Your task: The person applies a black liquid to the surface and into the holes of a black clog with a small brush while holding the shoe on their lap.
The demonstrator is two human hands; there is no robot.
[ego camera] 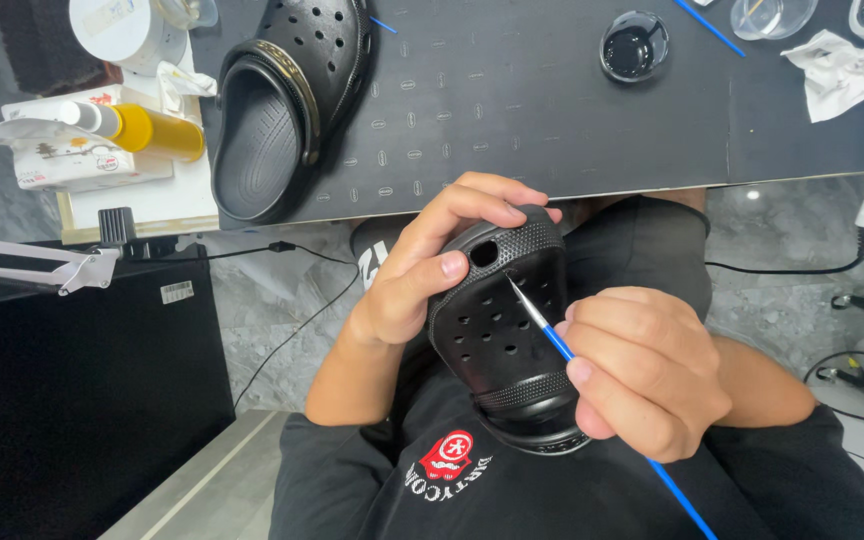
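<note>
Two hands working: our left hand is clamping the black clog by its toe, over our lap, near the table. Right hand fingers are pinching a thin blue brush. Probably light, flexible foam; we're holding its rim.

Even, bright overhead light keeps the view sharp, with soft glare on the glossy black clog and the dish of black paint, faint shadows under the hands, and slight wide-angle bending at the edges.
</note>
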